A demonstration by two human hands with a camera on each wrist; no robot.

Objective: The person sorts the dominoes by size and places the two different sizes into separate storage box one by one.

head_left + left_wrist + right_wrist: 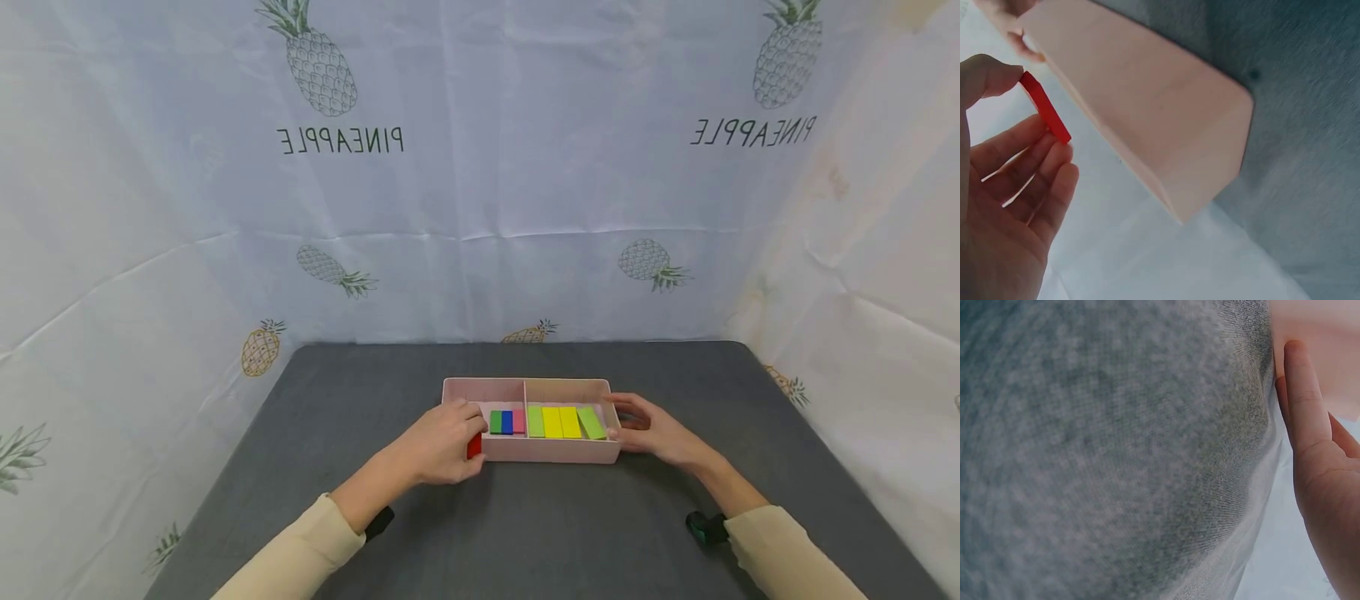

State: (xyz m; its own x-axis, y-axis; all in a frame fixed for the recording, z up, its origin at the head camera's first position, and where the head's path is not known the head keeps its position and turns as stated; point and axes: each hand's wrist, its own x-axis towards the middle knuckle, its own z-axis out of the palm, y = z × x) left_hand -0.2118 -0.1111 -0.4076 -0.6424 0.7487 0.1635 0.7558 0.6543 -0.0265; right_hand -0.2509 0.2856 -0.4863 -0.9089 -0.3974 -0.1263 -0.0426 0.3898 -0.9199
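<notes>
A pink two-compartment box [551,451] sits on the dark table. My left hand [442,442] pinches a thin red rectangular block [1046,109] between thumb and fingertips, just at the box's front left corner. Inside the left compartment stand a green block [496,422], a blue block [507,422] and a pink block [519,422], side by side. The right compartment holds yellow blocks [561,422] between two lime-green ones, the rightmost lime block [592,423] leaning. At the box's right end my right hand [660,429] grips the wall, its thumb along the outside in the right wrist view.
Dark grey cloth covers the table [375,375] on all sides of the box. A white pineapple-print curtain [480,192] hangs behind it and along both sides. Dark straps [705,528] circle the wrists.
</notes>
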